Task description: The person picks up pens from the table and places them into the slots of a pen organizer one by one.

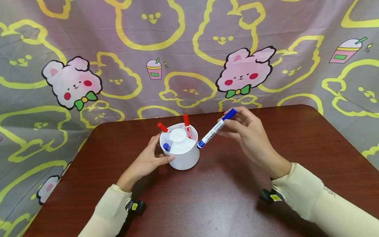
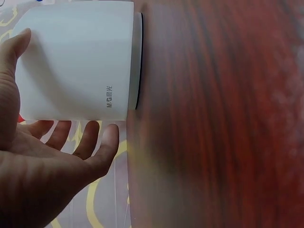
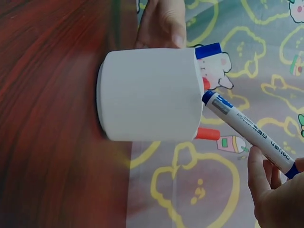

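Note:
A white round pen holder (image 1: 182, 149) with several compartments stands on the dark wooden table (image 1: 225, 197). Two red markers (image 1: 188, 125) and one blue marker (image 1: 166, 146) stand inside it. My left hand (image 1: 148, 158) wraps around the holder's left side (image 2: 76, 61), thumb on its front and fingers behind. My right hand (image 1: 251, 138) pinches a blue-capped white marker (image 1: 216, 128) near its upper end. The marker is tilted, its lower blue tip just above the holder's right rim (image 3: 209, 97).
A grey cloth backdrop (image 1: 189, 59) with yellow outlines and pink bunnies hangs behind the table and drapes down on its left. Black wrist-camera mounts (image 1: 134, 207) sit under both cream sleeves.

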The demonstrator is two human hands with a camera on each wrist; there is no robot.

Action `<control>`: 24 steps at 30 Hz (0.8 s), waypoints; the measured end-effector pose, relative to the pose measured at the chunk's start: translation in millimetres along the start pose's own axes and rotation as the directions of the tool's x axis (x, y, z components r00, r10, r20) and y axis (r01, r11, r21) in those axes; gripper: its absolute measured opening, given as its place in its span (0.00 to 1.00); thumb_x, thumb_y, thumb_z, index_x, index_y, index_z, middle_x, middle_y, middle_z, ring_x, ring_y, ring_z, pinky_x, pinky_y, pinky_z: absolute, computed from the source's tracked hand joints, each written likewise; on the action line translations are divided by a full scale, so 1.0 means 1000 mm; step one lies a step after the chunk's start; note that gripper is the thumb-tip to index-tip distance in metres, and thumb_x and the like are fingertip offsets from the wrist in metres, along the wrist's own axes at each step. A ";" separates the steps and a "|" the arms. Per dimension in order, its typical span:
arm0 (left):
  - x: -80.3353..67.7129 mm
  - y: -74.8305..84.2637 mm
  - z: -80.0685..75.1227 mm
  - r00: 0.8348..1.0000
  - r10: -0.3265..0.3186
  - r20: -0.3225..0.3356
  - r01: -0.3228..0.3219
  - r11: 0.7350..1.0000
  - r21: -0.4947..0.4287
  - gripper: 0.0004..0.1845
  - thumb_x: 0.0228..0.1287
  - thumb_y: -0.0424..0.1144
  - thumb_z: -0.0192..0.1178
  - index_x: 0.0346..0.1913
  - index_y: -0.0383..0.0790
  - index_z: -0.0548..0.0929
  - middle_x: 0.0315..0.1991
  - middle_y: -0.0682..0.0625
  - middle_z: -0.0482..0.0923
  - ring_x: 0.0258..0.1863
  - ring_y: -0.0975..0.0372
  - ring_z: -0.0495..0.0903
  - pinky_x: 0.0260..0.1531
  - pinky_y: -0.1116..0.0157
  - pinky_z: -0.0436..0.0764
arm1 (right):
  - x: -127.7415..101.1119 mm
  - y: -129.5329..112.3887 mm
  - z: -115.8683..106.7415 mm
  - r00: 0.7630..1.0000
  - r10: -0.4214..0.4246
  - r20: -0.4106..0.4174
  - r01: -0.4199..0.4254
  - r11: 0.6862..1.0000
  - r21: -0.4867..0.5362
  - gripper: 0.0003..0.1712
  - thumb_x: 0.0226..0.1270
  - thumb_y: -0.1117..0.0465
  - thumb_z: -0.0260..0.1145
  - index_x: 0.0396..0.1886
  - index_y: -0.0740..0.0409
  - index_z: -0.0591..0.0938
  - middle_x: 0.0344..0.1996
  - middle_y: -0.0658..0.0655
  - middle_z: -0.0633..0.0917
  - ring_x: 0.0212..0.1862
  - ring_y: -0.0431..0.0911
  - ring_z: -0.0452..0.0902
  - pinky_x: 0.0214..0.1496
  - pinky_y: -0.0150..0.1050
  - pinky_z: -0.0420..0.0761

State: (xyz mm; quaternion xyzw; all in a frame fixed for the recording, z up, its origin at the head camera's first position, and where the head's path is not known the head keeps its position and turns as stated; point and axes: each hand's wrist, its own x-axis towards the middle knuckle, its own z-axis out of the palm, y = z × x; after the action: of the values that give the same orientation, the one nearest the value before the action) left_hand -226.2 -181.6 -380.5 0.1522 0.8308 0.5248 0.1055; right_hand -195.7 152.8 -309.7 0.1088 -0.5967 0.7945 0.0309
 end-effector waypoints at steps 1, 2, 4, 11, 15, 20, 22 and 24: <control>0.000 0.000 0.000 1.000 0.001 0.000 -0.001 1.000 -0.001 0.54 0.62 0.40 0.77 0.84 0.50 0.54 0.76 0.41 0.55 0.71 0.46 0.66 0.66 0.49 0.78 | 0.001 0.000 0.002 1.000 -0.001 -0.002 0.001 1.000 0.006 0.07 0.76 0.70 0.63 0.49 0.57 0.79 0.46 0.55 0.81 0.49 0.45 0.84 0.51 0.45 0.89; 0.000 0.000 0.000 1.000 -0.001 0.002 0.001 1.000 -0.006 0.53 0.62 0.40 0.77 0.83 0.49 0.53 0.75 0.40 0.57 0.69 0.46 0.68 0.65 0.51 0.79 | 0.002 -0.001 0.004 1.000 -0.002 -0.004 0.002 1.000 0.014 0.07 0.76 0.70 0.63 0.49 0.57 0.79 0.46 0.55 0.81 0.49 0.45 0.83 0.50 0.46 0.89; -0.001 0.001 -0.001 1.000 -0.008 0.007 0.008 1.000 -0.024 0.53 0.62 0.39 0.76 0.83 0.47 0.52 0.73 0.39 0.61 0.64 0.47 0.75 0.61 0.55 0.81 | 0.004 -0.001 0.008 1.000 -0.008 -0.005 0.008 1.000 0.030 0.07 0.76 0.70 0.63 0.48 0.56 0.79 0.46 0.55 0.80 0.48 0.45 0.82 0.50 0.46 0.89; -0.001 0.001 -0.001 1.000 0.028 0.015 -0.026 0.996 -0.084 0.50 0.63 0.32 0.74 0.79 0.43 0.51 0.73 0.37 0.67 0.63 0.45 0.78 0.60 0.55 0.83 | 0.009 0.001 0.020 1.000 -0.003 -0.015 0.003 1.000 0.027 0.08 0.76 0.71 0.63 0.47 0.56 0.80 0.47 0.54 0.80 0.47 0.45 0.83 0.50 0.46 0.89; -0.001 0.000 0.000 0.998 0.056 0.007 -0.055 0.995 -0.083 0.49 0.62 0.30 0.73 0.78 0.41 0.52 0.76 0.38 0.66 0.69 0.42 0.72 0.63 0.49 0.81 | 0.011 0.004 0.023 1.000 0.006 -0.016 -0.006 1.000 -0.003 0.08 0.75 0.71 0.63 0.50 0.60 0.78 0.47 0.55 0.80 0.46 0.46 0.83 0.50 0.46 0.89; -0.002 0.000 -0.001 0.999 0.042 0.003 -0.042 0.997 -0.070 0.47 0.63 0.31 0.73 0.77 0.40 0.52 0.75 0.38 0.67 0.69 0.42 0.72 0.64 0.49 0.81 | 0.015 0.011 0.028 0.999 0.029 -0.028 -0.030 0.999 -0.034 0.09 0.75 0.72 0.63 0.51 0.63 0.77 0.43 0.54 0.81 0.46 0.45 0.84 0.49 0.46 0.89; -0.003 0.000 -0.001 0.999 0.044 0.000 -0.044 0.997 -0.068 0.47 0.63 0.31 0.73 0.77 0.40 0.53 0.75 0.38 0.67 0.68 0.43 0.72 0.63 0.50 0.81 | 0.017 0.015 0.030 0.999 0.032 -0.028 -0.033 0.999 -0.036 0.09 0.74 0.73 0.63 0.51 0.62 0.78 0.42 0.53 0.82 0.45 0.44 0.84 0.49 0.47 0.89; -0.003 0.000 0.000 0.999 0.044 0.001 -0.044 0.997 -0.062 0.47 0.63 0.32 0.73 0.77 0.41 0.53 0.74 0.38 0.67 0.68 0.43 0.72 0.63 0.51 0.81 | 0.018 0.019 0.032 0.999 0.031 -0.028 -0.032 0.999 -0.035 0.10 0.74 0.74 0.62 0.51 0.62 0.78 0.40 0.54 0.83 0.44 0.44 0.85 0.48 0.48 0.89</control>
State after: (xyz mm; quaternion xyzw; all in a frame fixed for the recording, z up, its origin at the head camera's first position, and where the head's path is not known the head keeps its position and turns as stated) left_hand -223.1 -182.5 -380.4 0.1677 0.8104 0.5525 0.0994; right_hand -212.2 115.3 -315.1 0.0879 -0.6118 0.7856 0.0284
